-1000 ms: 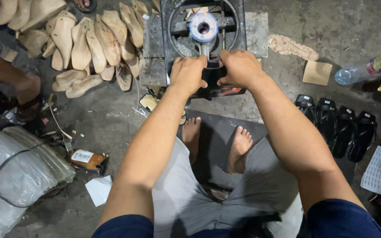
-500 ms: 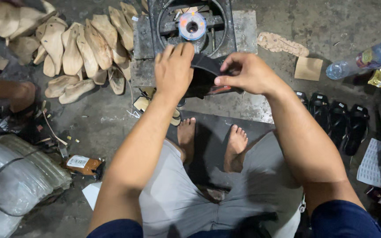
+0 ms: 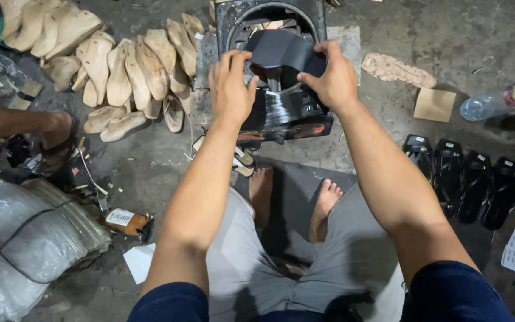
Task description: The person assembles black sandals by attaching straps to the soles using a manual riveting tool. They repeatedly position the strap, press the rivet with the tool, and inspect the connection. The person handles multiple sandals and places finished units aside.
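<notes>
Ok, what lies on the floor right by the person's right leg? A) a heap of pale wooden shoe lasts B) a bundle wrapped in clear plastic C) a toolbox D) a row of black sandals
D: the row of black sandals lies to the right of the person's right leg; the pale wooden lasts and the plastic-wrapped bundle are on the left side.

Both hands have lifted off the lower front of the black metal press machine (image 3: 281, 113). Left hand (image 3: 230, 86) and right hand (image 3: 329, 77) now grip the ends of a curved black sandal sole (image 3: 278, 50), raised over the machine's round opening; the central wheel is now covered.
</notes>
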